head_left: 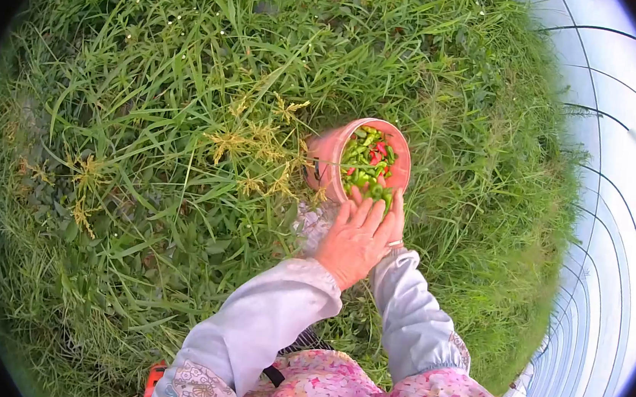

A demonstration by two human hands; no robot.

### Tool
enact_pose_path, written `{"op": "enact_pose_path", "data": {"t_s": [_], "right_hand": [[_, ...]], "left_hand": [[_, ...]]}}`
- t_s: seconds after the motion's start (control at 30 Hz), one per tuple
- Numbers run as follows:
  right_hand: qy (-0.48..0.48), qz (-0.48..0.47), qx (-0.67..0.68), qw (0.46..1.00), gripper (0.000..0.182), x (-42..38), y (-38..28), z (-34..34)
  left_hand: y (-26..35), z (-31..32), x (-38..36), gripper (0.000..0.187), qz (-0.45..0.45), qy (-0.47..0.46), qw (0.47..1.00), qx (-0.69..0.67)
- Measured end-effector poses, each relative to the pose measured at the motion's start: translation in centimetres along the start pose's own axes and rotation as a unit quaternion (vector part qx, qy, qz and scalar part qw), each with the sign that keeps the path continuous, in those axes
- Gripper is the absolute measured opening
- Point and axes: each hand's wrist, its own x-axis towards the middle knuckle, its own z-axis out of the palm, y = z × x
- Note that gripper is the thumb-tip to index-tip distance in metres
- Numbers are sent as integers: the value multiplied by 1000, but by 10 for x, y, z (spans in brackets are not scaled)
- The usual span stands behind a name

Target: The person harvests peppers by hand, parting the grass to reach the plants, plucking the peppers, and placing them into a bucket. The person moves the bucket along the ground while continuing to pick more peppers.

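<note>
A pink bucket (325, 161) stands in the grass with its mouth tilted toward me. Inside it lie green and red chili peppers (369, 154). My left hand (356, 240) is at the near rim, back of the hand up and fingers stretched toward the bucket's mouth. Close beside it, partly behind it, is my right hand (397, 223), its visible fingers straight and pointing into the bucket. Several green peppers, slightly blurred, show right at the fingertips of both hands. The palms are hidden from view.
Tall grass and weeds (149, 121) surround the bucket, with yellowish seed heads (246, 146) to its left. On the right runs a white plastic tunnel wall with dark hoops (610, 188). Something orange (153, 382) shows by my left sleeve.
</note>
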Motion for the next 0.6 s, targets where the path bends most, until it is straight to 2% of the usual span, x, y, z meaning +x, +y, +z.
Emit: {"op": "enact_pose_path", "data": {"t_s": [0.03, 0.17, 0.27, 0.33, 0.4, 0.43, 0.53, 0.6], "right_hand": [[72, 52, -68, 994, 52, 15, -23, -13], [183, 68, -164, 967, 54, 66, -58, -68], [254, 37, -218, 942, 60, 80, -51, -106], [241, 80, -231, 939, 56, 79, -43, -123], [232, 114, -342, 904, 46, 64, -15, -102], [196, 160, -376, 891, 41, 57, 0, -93], [90, 252, -462, 845, 30, 32, 51, -56], [17, 283, -512, 811, 26, 7, 100, -25]], "left_hand": [[1, -6, 3, 52, -8, 0, 1000, -4], [-21, -12, -43, 41, -79, -98, 988, -86], [-54, -33, -114, 39, -237, -187, 952, -40], [-69, -45, -157, 37, -308, -151, 939, 12], [-83, -62, -197, 37, -369, -101, 921, 70], [-91, -68, -217, 46, -416, -74, 901, 101], [-101, -105, -273, 63, -516, -2, 824, 234], [-104, -110, -312, 75, -617, -5, 741, 267]]}}
